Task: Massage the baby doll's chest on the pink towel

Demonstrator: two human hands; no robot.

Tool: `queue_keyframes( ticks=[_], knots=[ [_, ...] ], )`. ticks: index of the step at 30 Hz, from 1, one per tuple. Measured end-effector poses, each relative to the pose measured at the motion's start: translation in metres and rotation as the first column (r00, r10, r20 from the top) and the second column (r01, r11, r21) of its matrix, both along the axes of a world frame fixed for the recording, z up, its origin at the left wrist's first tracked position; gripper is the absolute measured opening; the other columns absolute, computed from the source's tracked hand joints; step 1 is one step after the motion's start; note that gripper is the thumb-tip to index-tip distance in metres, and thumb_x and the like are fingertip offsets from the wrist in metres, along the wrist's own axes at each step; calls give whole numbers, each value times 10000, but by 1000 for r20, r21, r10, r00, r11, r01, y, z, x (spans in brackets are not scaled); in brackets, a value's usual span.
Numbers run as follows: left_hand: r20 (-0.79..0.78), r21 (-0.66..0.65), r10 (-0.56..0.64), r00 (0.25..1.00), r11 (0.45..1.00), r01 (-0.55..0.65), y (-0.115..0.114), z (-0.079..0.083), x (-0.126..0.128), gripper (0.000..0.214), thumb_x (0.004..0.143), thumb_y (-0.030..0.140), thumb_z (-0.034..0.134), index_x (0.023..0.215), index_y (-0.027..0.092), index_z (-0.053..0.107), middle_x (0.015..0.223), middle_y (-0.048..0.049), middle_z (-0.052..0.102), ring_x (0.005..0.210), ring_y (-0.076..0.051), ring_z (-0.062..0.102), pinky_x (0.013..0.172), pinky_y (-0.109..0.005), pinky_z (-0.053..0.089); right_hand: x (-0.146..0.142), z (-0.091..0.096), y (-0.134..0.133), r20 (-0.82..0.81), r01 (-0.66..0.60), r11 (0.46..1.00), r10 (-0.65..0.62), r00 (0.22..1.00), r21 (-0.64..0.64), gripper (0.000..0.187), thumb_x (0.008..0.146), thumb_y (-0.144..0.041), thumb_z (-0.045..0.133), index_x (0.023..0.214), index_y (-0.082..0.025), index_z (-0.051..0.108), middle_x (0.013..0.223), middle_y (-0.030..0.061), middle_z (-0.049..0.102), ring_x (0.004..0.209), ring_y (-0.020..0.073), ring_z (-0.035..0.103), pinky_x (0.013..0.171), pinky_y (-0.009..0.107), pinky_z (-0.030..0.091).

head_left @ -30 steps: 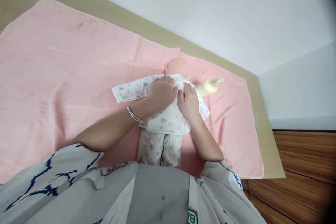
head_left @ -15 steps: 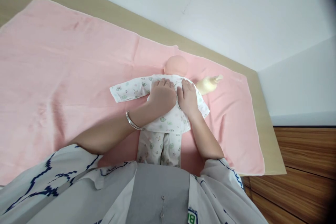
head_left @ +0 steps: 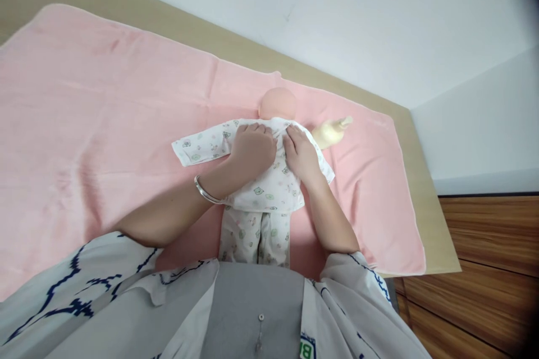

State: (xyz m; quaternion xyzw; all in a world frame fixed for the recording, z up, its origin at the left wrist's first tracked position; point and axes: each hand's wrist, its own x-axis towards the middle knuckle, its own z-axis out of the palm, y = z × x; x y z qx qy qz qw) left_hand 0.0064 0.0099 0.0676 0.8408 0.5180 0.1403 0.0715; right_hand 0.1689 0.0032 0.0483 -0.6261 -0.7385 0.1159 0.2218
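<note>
A baby doll lies on a pink blanket (head_left: 138, 101), its smooth bald head (head_left: 278, 104) pointing away from me. Over its body is a white printed baby shirt (head_left: 275, 193), and matching trousers (head_left: 242, 235) show below the hem. My left hand (head_left: 255, 148), with a silver bangle at the wrist, has its fingers curled onto the shirt's upper left part. Near the neckline, my right hand (head_left: 301, 151) pinches the cloth, which creases between the hands. One sleeve (head_left: 200, 146) stretches out to the left. A pale yellow doll's arm (head_left: 330, 133) sticks out bare at the right.
The blanket covers most of a light wooden table (head_left: 421, 179). A white wall (head_left: 337, 22) runs along its far side. Brown wooden boards (head_left: 488, 241) are visible beyond the right edge.
Both hands stay on the shirt. My left hand has shifted slightly left, and the cloth between the hands looks more creased. The whole view has moved a little.
</note>
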Motion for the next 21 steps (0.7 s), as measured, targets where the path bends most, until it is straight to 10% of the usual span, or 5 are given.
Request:
queue_keyframes(
  ticks=[9,21],
  knots=[
    [134,11,42,990,999,-44,13,-11,-2,416,1010,312,380,1218,89,663,1272,-167,701,1241,-316,607,1073,-460,430,-19,1,-17,99,70,997,-74,992,37,483,1020,-293,321,1363,-84,590,1426,177,618,1404,314,508,1228,548,340],
    [447,23,122,886,989,-148,21,-45,-1,464,1007,330,338,1309,154,644,1383,-75,667,1323,-209,561,1190,-385,353,-10,12,-18,-25,61,997,-60,998,49,568,1036,-397,336,1527,-122,408,1657,147,325,1580,293,207,1276,560,248]
  ],
)
